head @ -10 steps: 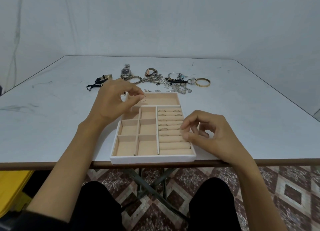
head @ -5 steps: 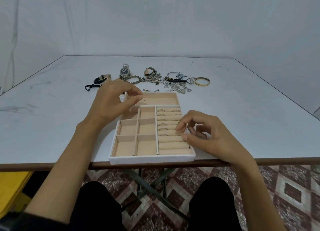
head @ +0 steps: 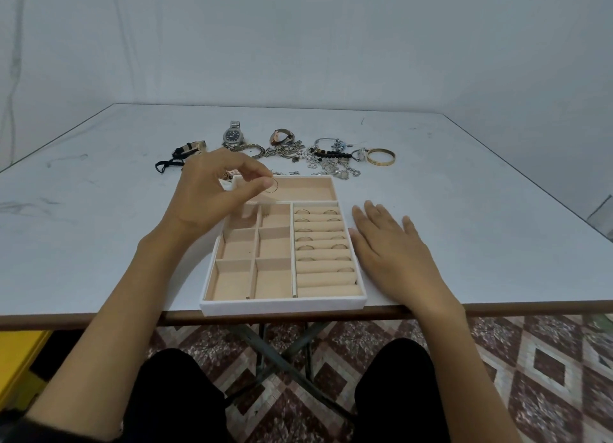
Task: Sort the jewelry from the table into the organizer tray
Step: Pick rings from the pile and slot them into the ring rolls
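**A:** What do we make of the tray [head: 285, 305]?

**B:** We see a shallow rectangular box. It is white and cloth-like outside and lined in matte beige. It has six squarish cells on the left and one long cell across the far side. On the right are padded rolls [head: 326, 278] with thin rings [head: 305, 247] tucked between them.

**A:** And the ring [head: 272, 186] in play?

**B:** It is a thin gold hoop, pinched at its near edge between the thumb and forefinger of the left hand [head: 212, 197]. We see it against the beige of the long far cell, near that cell's left end. We cannot tell how high it sits above the lining.

**A:** How are the hands posed?

**B:** The left hand is raised over the tray's far left corner, and its other fingers [head: 255, 170] are curled loosely. The right hand [head: 388, 253] lies palm down on the desk [head: 464, 210], just beside the tray's right wall. Its fingers are straight, slightly spread and hold nothing.

**A:** What lies beyond the tray?

**B:** On the smooth pale desk we see a row of things: a black strap [head: 172, 160], a steel watch [head: 232, 135], tangled silvery chains [head: 318, 159] and a glossy gold bangle [head: 380, 157].
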